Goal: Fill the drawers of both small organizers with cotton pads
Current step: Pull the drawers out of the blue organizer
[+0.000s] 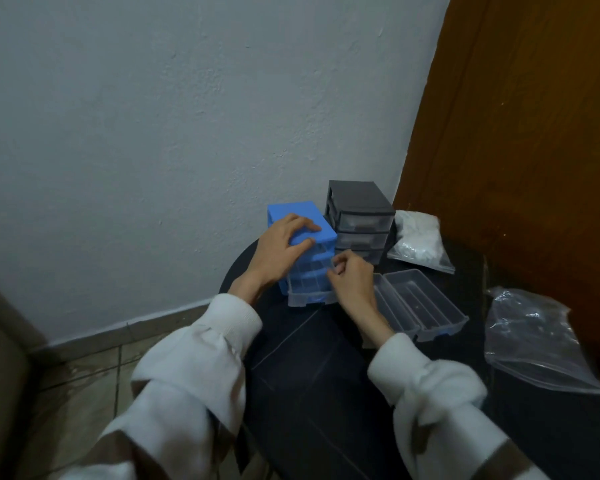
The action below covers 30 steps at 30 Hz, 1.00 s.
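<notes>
A blue organizer stands on a dark round table. My left hand grips its top front edge, fingers curled over it. The bottom clear drawer sticks out. My right hand pinches the right edge of a clear drawer in the blue organizer. A black organizer with its three clear drawers in place stands just behind. Two clear drawers lie side by side on the table to the right. A bag of white cotton pads lies beside the black organizer.
An empty-looking clear zip bag lies at the table's right edge. A grey wall rises behind the table and a brown wooden door stands to the right. Tiled floor lies to the left.
</notes>
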Each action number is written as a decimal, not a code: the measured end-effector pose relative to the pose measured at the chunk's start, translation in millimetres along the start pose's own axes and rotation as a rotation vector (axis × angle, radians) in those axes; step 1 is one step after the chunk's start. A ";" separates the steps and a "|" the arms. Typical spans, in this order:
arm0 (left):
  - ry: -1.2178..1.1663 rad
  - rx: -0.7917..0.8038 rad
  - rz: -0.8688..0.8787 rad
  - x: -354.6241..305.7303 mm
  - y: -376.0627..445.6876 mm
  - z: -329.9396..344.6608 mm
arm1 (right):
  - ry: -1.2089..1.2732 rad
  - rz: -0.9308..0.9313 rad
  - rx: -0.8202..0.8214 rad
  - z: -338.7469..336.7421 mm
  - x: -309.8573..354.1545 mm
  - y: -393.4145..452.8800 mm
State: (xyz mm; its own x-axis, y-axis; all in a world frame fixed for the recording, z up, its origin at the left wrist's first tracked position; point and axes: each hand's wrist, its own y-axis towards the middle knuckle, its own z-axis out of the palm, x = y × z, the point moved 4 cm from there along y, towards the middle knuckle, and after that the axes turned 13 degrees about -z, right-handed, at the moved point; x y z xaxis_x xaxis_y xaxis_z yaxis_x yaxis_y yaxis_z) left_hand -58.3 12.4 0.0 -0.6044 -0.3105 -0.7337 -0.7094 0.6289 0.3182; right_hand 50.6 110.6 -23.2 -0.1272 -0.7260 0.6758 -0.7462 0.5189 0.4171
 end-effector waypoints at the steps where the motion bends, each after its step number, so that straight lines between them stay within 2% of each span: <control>1: 0.009 0.008 -0.001 0.0 0.7 -0.5 | -0.015 -0.005 0.014 0.7 -0.5 0.2; 12: 0.184 0.027 0.007 -0.1 19.0 -3.6 | -0.143 -0.144 0.109 -15.6 1.7 -45.7; 23: 0.292 0.029 -0.051 -8.6 35.9 11.0 | -0.377 -0.182 0.139 -17.3 2.7 -52.5; 26: 0.260 -0.033 -0.033 -12.7 30.8 15.2 | -0.454 -0.230 0.182 -14.1 7.6 -53.3; 30: 0.083 -0.245 0.009 -27.1 -6.0 16.0 | -0.434 -0.236 0.127 -24.2 4.9 -51.8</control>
State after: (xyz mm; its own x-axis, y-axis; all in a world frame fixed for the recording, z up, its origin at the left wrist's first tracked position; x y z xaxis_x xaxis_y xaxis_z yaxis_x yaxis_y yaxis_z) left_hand -31.8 28.4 8.3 -0.6319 -0.3690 -0.6816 -0.7642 0.4434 0.4684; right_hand 104.5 91.0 -26.8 -0.1849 -0.9514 0.2463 -0.8573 0.2786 0.4329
